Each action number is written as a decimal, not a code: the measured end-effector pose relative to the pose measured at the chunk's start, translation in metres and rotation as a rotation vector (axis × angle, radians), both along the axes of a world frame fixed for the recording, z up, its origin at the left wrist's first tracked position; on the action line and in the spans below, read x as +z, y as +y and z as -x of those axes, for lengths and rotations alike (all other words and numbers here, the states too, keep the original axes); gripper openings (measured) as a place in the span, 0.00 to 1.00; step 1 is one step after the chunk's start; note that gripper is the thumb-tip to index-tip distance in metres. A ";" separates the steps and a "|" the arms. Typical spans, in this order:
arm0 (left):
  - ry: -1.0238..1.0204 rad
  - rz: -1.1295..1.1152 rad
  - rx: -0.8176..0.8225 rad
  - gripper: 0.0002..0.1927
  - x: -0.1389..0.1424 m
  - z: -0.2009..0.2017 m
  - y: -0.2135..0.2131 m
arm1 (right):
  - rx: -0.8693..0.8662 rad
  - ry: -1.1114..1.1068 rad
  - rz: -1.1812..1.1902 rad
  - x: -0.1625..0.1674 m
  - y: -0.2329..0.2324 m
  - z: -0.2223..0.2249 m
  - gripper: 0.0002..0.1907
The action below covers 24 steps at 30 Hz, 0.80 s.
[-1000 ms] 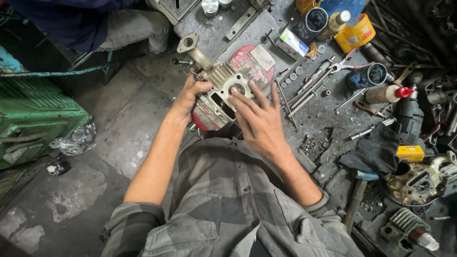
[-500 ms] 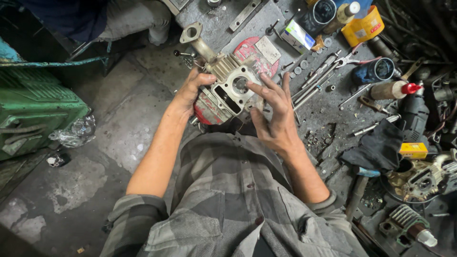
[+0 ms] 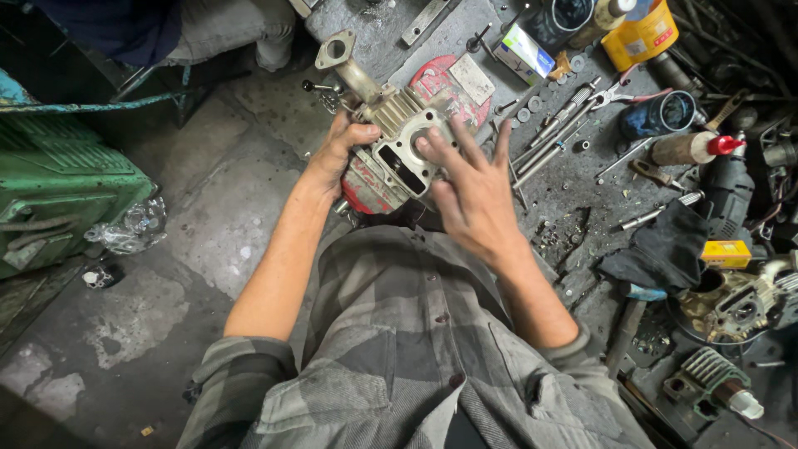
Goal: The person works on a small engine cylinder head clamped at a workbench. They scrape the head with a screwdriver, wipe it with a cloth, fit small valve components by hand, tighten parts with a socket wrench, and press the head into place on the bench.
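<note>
Grey finned metal, an engine cylinder (image 3: 403, 141), sits over a red disc (image 3: 445, 83) on the grimy floor, gripped at its near-left edge by the left hand (image 3: 337, 154) while the right hand (image 3: 470, 187) lies flat and spread, fingertips on the machined face by the bore. It looks like wiping or feeling that face; next calls for a steady hold and clean, even contact, with bolts (image 3: 544, 137) lying near

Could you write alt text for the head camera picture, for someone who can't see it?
Seen from above, a person's left hand holds a finned metal engine cylinder while the right hand lies spread over its open face. Bolts, wrenches, a yellow can and other engine parts litter the greasy floor.
</note>
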<state>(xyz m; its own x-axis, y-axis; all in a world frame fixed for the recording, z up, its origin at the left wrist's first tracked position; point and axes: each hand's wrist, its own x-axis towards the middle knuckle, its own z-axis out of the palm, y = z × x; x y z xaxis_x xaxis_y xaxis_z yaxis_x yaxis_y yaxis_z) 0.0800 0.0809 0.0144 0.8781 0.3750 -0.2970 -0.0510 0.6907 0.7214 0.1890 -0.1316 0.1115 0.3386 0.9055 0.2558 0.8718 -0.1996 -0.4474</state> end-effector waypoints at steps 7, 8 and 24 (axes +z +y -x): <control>-0.026 0.039 -0.017 0.45 0.001 0.001 0.000 | -0.046 0.202 -0.361 0.007 -0.010 0.002 0.27; -0.032 0.054 -0.024 0.45 0.001 0.001 0.000 | -0.051 0.199 -0.397 0.005 -0.008 0.004 0.25; 0.025 0.096 -0.001 0.48 -0.012 0.002 0.002 | 0.000 0.113 -0.227 -0.006 -0.005 0.003 0.24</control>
<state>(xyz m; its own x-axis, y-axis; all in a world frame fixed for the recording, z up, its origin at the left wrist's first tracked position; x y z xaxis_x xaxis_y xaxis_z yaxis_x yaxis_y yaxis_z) 0.0784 0.0830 0.0023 0.8701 0.3432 -0.3536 -0.0333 0.7569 0.6527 0.1864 -0.1366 0.1051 0.3764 0.8291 0.4135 0.8139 -0.0826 -0.5752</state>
